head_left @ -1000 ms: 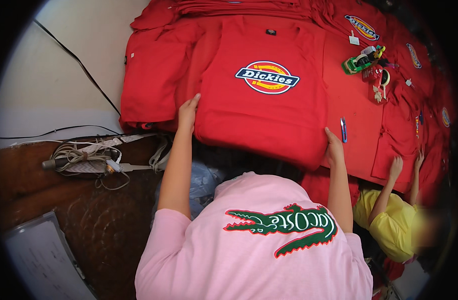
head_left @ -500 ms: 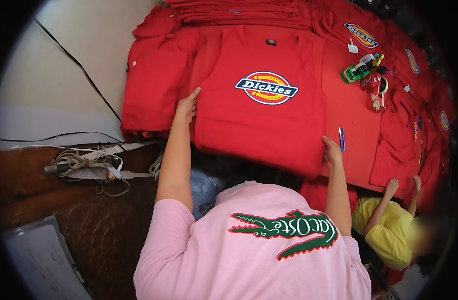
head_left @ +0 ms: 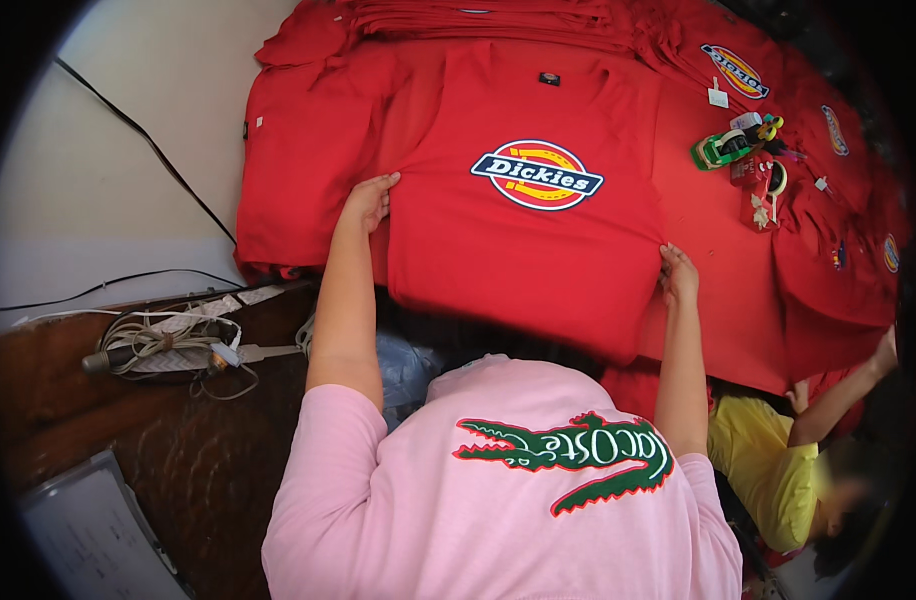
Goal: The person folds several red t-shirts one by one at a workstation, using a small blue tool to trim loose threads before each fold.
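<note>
Evidently we have the red shirt (head_left: pixel 518 260) spread along the near edge of the table (head_left: pixel 708 215), its lower end hanging slightly over that edge. The fingers of our left hand (head_left: pixel 368 203) are closed on its left side; those of our right hand (head_left: pixel 681 275) pinch its right side, and small creases run inward from both grips. On its chest we see an emblem (head_left: pixel 538 176): white lettering on a dark blue banner across a yellow and red round. A small dark label (head_left: pixel 549 79) sits inside the neck.

Near the table's far right corner, another red shirt (head_left: pixel 668 50) bears a similar emblem beside a white tag (head_left: pixel 718 97). A stack of red garments (head_left: pixel 488 22) lies along the far edge, and a folded red garment (head_left: pixel 303 165) covers the left edge. Towards the right edge stand a green tape dispenser (head_left: pixel 718 150) and a red container (head_left: pixel 748 172).

Our own pink top (head_left: pixel 398 530) carries a green crocodile print with white letters. Past the left edge we see a pale surface (head_left: pixel 138 170), a black cable (head_left: pixel 143 135) and bundled cords (head_left: pixel 168 340) over dark brown wood (head_left: pixel 178 450). A co-worker in yellow (head_left: pixel 763 460) is at the near right corner.
</note>
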Demonstrator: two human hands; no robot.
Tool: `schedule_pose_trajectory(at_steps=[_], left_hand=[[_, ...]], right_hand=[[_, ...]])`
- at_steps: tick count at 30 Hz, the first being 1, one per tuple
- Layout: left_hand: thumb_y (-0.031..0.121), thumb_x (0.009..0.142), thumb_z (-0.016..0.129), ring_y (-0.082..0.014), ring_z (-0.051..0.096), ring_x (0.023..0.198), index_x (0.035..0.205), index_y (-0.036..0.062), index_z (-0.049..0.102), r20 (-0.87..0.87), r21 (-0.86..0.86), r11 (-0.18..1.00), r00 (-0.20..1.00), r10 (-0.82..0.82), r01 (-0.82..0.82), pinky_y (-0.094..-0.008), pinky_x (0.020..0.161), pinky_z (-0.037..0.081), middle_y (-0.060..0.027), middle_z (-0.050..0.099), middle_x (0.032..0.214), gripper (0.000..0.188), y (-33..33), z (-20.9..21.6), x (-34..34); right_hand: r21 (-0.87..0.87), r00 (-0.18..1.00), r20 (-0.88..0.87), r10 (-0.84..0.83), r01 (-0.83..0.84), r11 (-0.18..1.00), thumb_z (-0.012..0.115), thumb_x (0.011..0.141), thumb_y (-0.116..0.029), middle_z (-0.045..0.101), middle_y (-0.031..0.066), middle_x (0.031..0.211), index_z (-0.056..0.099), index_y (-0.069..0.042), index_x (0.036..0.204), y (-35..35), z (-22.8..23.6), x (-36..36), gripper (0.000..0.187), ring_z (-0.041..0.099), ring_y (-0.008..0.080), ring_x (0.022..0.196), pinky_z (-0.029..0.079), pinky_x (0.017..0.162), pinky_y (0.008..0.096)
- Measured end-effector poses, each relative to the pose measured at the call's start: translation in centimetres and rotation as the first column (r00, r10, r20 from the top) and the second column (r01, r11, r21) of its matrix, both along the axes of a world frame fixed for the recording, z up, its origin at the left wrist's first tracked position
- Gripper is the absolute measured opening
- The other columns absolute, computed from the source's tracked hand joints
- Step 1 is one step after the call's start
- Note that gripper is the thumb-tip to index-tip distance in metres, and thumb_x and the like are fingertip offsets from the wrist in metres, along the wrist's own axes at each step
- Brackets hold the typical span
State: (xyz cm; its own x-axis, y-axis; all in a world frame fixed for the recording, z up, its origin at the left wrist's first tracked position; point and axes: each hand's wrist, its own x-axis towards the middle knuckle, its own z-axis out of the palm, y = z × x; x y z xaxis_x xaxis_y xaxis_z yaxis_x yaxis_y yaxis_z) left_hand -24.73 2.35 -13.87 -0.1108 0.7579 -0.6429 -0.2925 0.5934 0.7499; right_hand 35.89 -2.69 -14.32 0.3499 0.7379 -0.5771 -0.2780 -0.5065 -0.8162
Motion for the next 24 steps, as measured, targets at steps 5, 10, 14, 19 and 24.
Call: schedule_pose_trajectory(at_steps=[5, 10, 14, 19, 24], left_hand=[[0.047, 0.095, 0.075, -0.0161, 0.069, 0.081, 0.112, 0.0049, 0.07, -0.06, -0.06, 0.996, 0.996, -0.068, 0.064, -0.0332, 0.078, 0.055, -0.0048, 0.074, 0.098, 0.046, -3.4, 2.4, 1.5], [0.043, 0.095, 0.076, -0.0077, 0.053, 0.064, 0.099, 0.0106, 0.073, -0.164, -0.077, 0.995, 0.983, -0.082, 0.07, -0.0275, 0.062, 0.043, 0.0029, 0.068, 0.082, 0.032, -11.4, -0.6, 1.5], [0.027, 0.094, 0.079, -0.0127, 0.07, 0.083, 0.103, 0.0102, 0.072, -0.04, 0.062, 0.985, 0.986, 0.163, -0.161, -0.028, 0.073, 0.054, -0.0011, 0.075, 0.096, 0.02, -14.3, -1.2, 2.3], [0.024, 0.095, 0.078, -0.0165, 0.073, 0.094, 0.11, 0.0089, 0.071, 0.039, 0.062, 0.996, 0.998, 0.057, -0.059, -0.0324, 0.084, 0.056, -0.0044, 0.077, 0.105, 0.022, -13.6, -1.7, 1.1], [0.032, 0.093, 0.08, -0.0137, 0.07, 0.084, 0.106, 0.0082, 0.073, -0.038, -0.044, 0.998, 0.998, 0.051, -0.053, -0.0291, 0.083, 0.053, -0.001, 0.075, 0.097, 0.028, -16.3, -1.0, 0.1]], right_hand=[[-0.025, 0.987, -0.115, 0.116, -0.12, 0.993, 0.071, 0.099, -0.024, 0.071, -0.0021, 0.092, 0.069, -0.012, 0.107, -1.7, 0.2, 1.0, 0.014, 0.066, 0.0133, 0.085, 0.053, 0.077, 0.0309], [0.023, 0.993, 0.051, 0.11, -0.111, 0.994, 0.068, 0.103, -0.028, 0.07, -0.0024, 0.091, 0.07, -0.01, 0.096, -7.0, -2.4, 0.1, 0.02, 0.063, 0.0106, 0.084, 0.051, 0.081, 0.0266], [0.111, 0.998, 0.005, 0.07, -0.07, 0.991, 0.066, 0.105, -0.028, 0.07, -0.0025, 0.09, 0.07, -0.006, 0.092, -8.9, -1.0, -0.8, 0.025, 0.061, 0.0084, 0.084, 0.05, 0.081, 0.0249], [0.084, 0.897, 0.423, 0.129, -0.18, 0.98, 0.067, 0.105, -0.027, 0.066, -0.0013, 0.083, 0.067, -0.001, 0.093, -7.8, -2.8, 0.7, 0.028, 0.059, 0.0088, 0.081, 0.05, 0.079, 0.0275], [0.326, 0.737, 0.675, -0.035, -0.256, 0.91, 0.068, 0.103, -0.025, 0.066, 0.0041, 0.09, 0.068, 0.002, 0.101, -5.2, -1.1, -2.9, 0.027, 0.06, 0.0126, 0.086, 0.05, 0.081, 0.0297]])
